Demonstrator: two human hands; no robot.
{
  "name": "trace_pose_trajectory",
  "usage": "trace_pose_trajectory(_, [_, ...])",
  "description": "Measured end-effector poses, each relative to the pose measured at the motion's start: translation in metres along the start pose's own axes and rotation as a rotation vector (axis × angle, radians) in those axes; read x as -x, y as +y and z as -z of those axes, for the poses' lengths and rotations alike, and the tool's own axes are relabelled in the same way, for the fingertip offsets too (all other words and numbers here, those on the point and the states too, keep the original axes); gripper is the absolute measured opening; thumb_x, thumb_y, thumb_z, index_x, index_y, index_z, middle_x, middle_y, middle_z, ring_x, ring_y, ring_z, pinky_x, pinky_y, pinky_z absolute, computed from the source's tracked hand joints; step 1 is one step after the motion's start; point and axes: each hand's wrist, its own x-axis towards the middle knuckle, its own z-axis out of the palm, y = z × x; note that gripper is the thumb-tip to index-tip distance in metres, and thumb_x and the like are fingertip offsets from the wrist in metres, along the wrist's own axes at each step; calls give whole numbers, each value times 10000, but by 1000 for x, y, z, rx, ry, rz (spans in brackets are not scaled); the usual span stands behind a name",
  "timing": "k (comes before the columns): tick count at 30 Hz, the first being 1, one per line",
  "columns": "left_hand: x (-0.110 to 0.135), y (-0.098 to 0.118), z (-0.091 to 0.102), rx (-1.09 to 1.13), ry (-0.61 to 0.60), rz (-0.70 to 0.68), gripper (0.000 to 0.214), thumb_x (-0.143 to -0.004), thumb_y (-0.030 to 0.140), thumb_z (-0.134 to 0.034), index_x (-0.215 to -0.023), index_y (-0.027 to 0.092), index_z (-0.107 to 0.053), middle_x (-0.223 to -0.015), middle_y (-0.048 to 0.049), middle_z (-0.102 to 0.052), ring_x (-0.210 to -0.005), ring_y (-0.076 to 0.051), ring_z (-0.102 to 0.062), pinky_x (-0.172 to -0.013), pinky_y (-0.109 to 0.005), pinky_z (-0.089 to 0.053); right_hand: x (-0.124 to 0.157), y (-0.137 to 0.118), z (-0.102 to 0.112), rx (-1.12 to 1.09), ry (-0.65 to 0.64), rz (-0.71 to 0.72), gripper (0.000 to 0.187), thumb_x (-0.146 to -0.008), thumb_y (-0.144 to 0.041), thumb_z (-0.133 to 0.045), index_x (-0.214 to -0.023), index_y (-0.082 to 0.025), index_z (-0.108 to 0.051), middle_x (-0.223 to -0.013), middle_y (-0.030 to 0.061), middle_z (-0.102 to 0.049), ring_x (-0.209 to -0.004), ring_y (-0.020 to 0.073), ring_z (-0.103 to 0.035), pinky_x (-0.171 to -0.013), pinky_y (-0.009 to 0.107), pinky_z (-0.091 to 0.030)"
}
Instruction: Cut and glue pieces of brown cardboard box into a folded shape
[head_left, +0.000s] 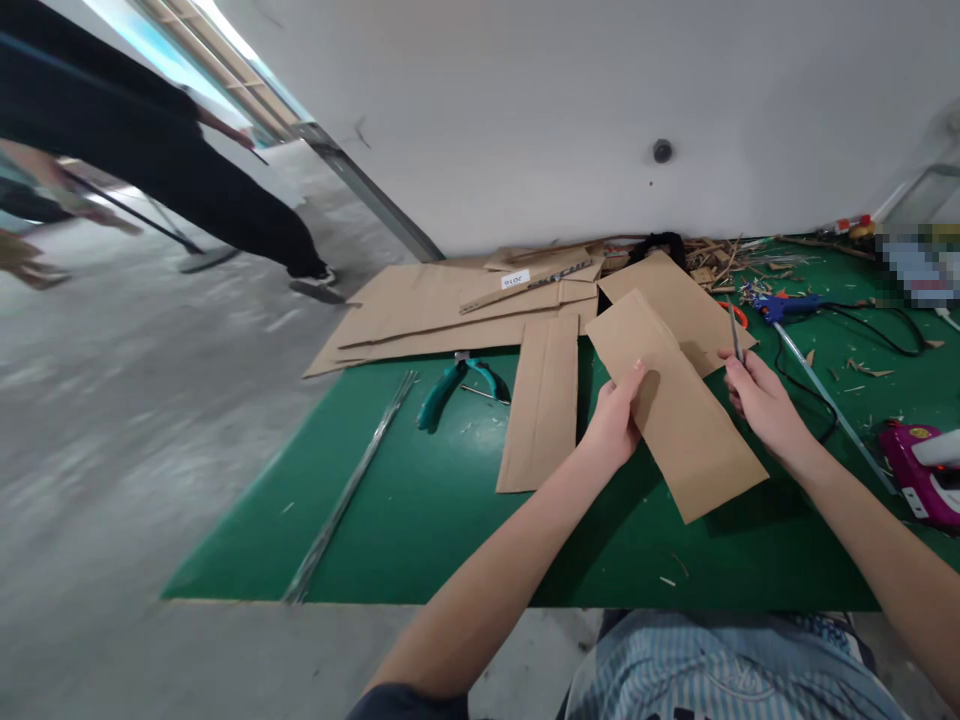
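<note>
My left hand [616,420] is closed on the left edge of a long brown cardboard strip [675,400], thumb on top, lifting it above the green mat [420,510]. My right hand [757,400] is closed around a pair of scissors [736,332] whose blades point up beside the strip's right edge. Under the strip lies another cardboard piece [679,295].
A cardboard strip [541,400] lies flat to the left, with teal pliers [450,385] and thin metal rods [352,490] further left. Large cardboard sheets [435,310] lie at the back. A blue glue gun [780,305], a metal ruler [832,405] and a purple tool [919,470] sit right. A person's legs [225,210] stand at far left.
</note>
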Motion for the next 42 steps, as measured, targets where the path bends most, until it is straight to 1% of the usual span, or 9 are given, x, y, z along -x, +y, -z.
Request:
trace_pose_trajectory(4, [1,-1,-2,-41,20,38,406,-733,408,-745,-1040,158,-655,-1161,-131,-681,-963,-252,-686,-835,-385,-573,3,-6,-2,-16,-37,-54,426,-886,-575,-422,-1038,-218,-597,-731,4,-521,-662,142,-492,-577,282,-386])
trace_pose_trajectory(12, [4,-6,0,-193,-122,52,409,-711,425,-761,-1022,171,-681,-1122,-146,-699,-1016,-280,-671,-872,-385,-544,3,-7,-4,-53,-36,-82,361,-886,-570,-444,-928,-240,-582,-793,5,-549,-738,159,-530,-656,304,-425])
trace_pose_trajectory(16, [4,-7,0,-217,-141,75,416,-717,419,-757,-1040,168,-679,-1140,-148,-693,-1029,-281,-666,-891,-389,-530,3,-8,-4,-74,-61,-80,336,-893,-535,-445,-948,-233,-581,-929,37,-615,-898,198,-575,-748,336,-459])
trace_pose_trajectory(25, [6,-5,-1,-221,-170,97,429,-714,422,-761,-1050,169,-679,-1183,-134,-679,-1044,-273,-659,-919,-384,-519,4,-11,-4,-66,-70,-78,315,-889,-509,-462,-958,-225,-581,-967,43,-628,-955,202,-585,-821,361,-461])
trace_pose_trajectory(28, [6,-5,-1,-210,-172,86,419,-712,414,-764,-1042,169,-677,-1170,-132,-685,-1045,-269,-659,-916,-378,-523,4,-13,-4,-44,-59,-98,335,-887,-518,-449,-962,-218,-580,-939,46,-624,-901,194,-585,-759,341,-470])
trace_pose_trajectory(30, [6,-6,-1,-209,-167,74,405,-713,414,-763,-1022,166,-680,-1146,-134,-695,-1026,-264,-666,-892,-365,-534,5,-14,-4,-27,-56,-122,354,-884,-530,-440,-973,-216,-577,-844,33,-603,-783,174,-574,-661,312,-464])
trace_pose_trajectory(34, [7,-5,-2,-226,-117,79,366,-713,403,-762,-982,169,-679,-1067,-125,-718,-943,-242,-687,-814,-341,-559,4,-13,-5,-72,-71,-168,346,-877,-512,-443,-1050,-231,-548,-691,-25,-495,-541,117,-470,-465,252,-390])
trace_pose_trajectory(38, [10,-1,-4,-270,-87,127,363,-720,399,-751,-976,159,-660,-1004,-129,-724,-866,-250,-697,-753,-360,-575,2,-9,-6,-77,-49,-169,297,-858,-358,-453,-1121,-238,-521,-686,-34,-486,-506,115,-468,-435,249,-386])
trace_pose_trajectory(42, [11,3,-4,-308,16,129,493,-676,446,-776,-1048,166,-614,-991,-124,-716,-819,-255,-697,-689,-363,-579,2,-10,-2,-53,7,-64,270,-883,-335,-416,-1083,-236,-569,-705,-14,-515,-525,117,-476,-471,263,-386])
